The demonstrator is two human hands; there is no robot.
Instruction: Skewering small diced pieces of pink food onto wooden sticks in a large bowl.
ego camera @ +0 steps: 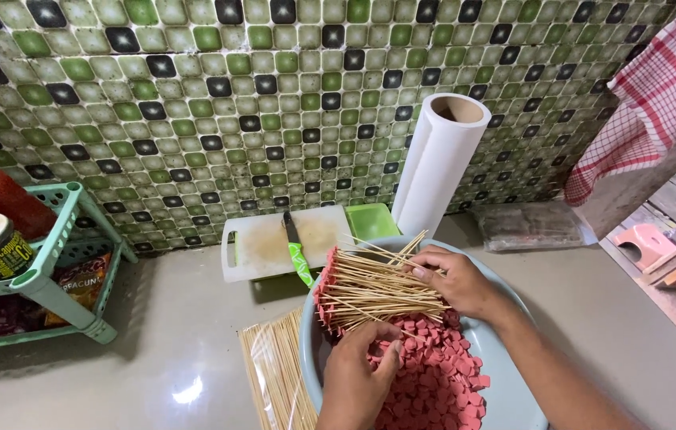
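Observation:
A grey-blue basin [517, 398] holds a heap of small pink-red sausage pieces [433, 382]. Across its rim lies a bundle of bamboo skewers [378, 287], each tipped with a pink piece at the left end. My right hand [453, 280] rests on the bundle's right side, fingers curled over the sticks. My left hand [358, 374] reaches down into the heap, fingertips pinched among the pieces just below the bundle.
A pack of bare skewers [274, 374] lies left of the basin. Behind are a white cutting board [266, 243] with a green-handled knife [296, 251], a green box [371, 220], a paper roll [437, 159], a green rack [51, 271] and a checked cloth [656, 95].

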